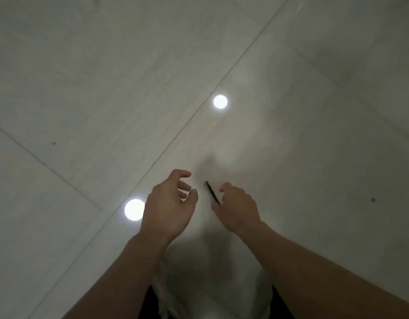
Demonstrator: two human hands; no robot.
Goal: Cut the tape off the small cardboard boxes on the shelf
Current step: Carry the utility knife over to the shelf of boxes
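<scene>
slim dark cutter (212, 192) sits in the right hand (237, 210), near centre of frame, over the floor. grip: fingers curled round its near end. the back of the hand faces the camera, so exact finger placement under it is hidden. one finger (224, 187) sticks up beside the tool. the free end of the cutter points far-left, into the gap between the two hands. it looks thin, straight and dark with a lighter edge, too blurred for more detail.

left hand (170, 203) holds nothing: fingers loosely curled and spread, thumb apart, palm turned right toward the cutter. it is near the tool, not touching it. both forearms come in bare from the near edge and converge toward centre.

below: pale tiled floor (83, 88), with a grout line (199, 107) running diagonally from near-left to far-right. two round light reflections (220, 101) on it, one partly behind the left hand. dark clothing (146, 305) at the near edge between the arms.
</scene>
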